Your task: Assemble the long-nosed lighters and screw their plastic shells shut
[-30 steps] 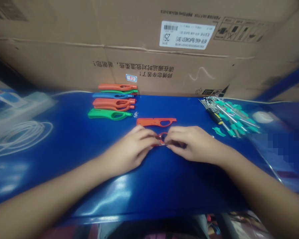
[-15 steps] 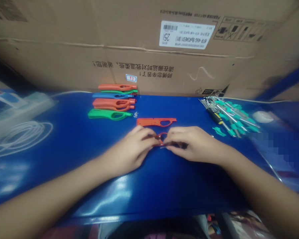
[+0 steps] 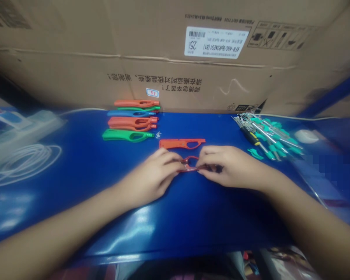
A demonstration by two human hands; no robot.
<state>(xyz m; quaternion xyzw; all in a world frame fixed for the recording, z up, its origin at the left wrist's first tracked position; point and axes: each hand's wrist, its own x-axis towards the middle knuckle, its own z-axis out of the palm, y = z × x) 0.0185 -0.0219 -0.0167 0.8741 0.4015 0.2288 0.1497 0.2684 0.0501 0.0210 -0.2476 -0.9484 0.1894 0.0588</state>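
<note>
Both hands meet over an orange lighter casing (image 3: 191, 168), whose looped trigger guard shows between them. My left hand (image 3: 156, 171) is closed around its left end, thumb and fingers hiding that part. At the other end, my right hand (image 3: 226, 165) pinches the casing with bent fingers; whether a small part is also in them I cannot make out. Just beyond the hands lies an orange casing half (image 3: 179, 144), flat on the blue table (image 3: 175, 225). Farther left, several lighter bodies in orange, blue and green (image 3: 126, 135) lie in a stack-like row, with tiny white pieces (image 3: 158, 135) beside them.
On the right is a pile of metal lighter tubes with teal parts (image 3: 275, 136), a black-and-yellow screwdriver (image 3: 250, 136) on it. A white power strip (image 3: 43, 120) and coiled white cable (image 3: 26, 163) sit left. A cardboard box (image 3: 76, 70) walls off the back.
My right hand has shifted slightly right and up along the casing, uncovering more of its guard loop. The left hand stays almost in place. The small greyish piece below the right fingertips no longer shows.
</note>
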